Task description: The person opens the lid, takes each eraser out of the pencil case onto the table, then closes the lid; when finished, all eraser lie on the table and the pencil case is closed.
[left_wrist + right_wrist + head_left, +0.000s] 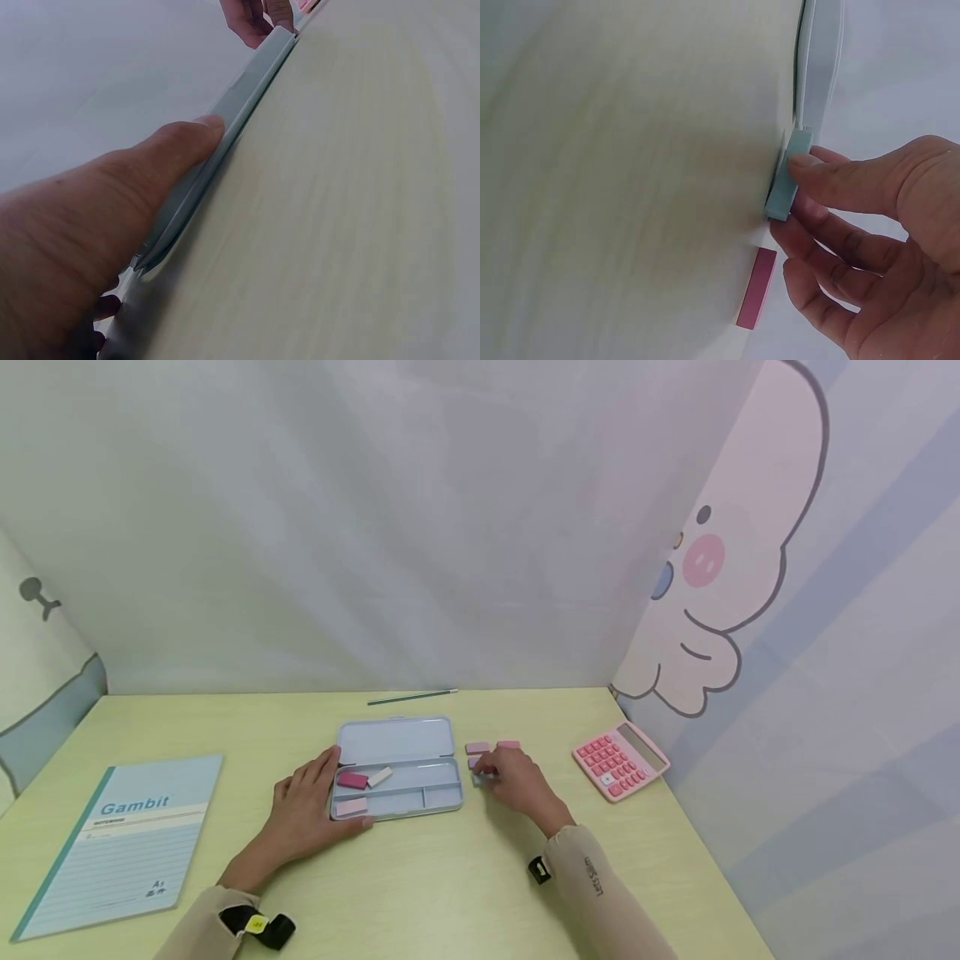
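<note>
Left hand (311,810) lies flat, fingers straight, steadying the open case (397,768) at its left edge; just right of the case, right hand (517,781) pinches a blue eraser (787,176) on the desk (450,877); a shallow fingertip pinch could let it slip.

Open desk (420,877) in front of case (397,767). Erasers (491,747) crowd its right side; calculator (619,760) beyond; notebook (120,839) blocks far left.

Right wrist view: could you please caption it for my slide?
Right hand pinches a blue eraser on the desk, beside a pink eraser.
</note>
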`<state>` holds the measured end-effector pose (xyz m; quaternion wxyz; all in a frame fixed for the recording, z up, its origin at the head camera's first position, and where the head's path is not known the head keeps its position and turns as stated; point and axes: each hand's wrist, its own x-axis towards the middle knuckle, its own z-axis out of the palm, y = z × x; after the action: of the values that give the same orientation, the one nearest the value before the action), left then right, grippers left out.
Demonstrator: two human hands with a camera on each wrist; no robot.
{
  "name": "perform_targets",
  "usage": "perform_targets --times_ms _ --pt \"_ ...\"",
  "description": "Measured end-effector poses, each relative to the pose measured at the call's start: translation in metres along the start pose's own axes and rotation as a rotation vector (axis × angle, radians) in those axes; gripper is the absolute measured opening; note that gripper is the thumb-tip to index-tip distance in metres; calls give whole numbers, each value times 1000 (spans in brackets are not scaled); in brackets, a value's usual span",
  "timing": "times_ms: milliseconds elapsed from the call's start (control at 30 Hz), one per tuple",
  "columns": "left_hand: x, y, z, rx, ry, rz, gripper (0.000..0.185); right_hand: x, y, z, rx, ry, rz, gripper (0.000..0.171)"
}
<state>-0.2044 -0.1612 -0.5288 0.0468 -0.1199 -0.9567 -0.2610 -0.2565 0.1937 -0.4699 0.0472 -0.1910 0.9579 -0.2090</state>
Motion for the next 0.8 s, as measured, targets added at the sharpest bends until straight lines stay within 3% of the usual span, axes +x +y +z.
perform_targets --times_ms 800 --pt "1 -4 2 8 2 5 129 4 2 4 -9 13 -19 21"
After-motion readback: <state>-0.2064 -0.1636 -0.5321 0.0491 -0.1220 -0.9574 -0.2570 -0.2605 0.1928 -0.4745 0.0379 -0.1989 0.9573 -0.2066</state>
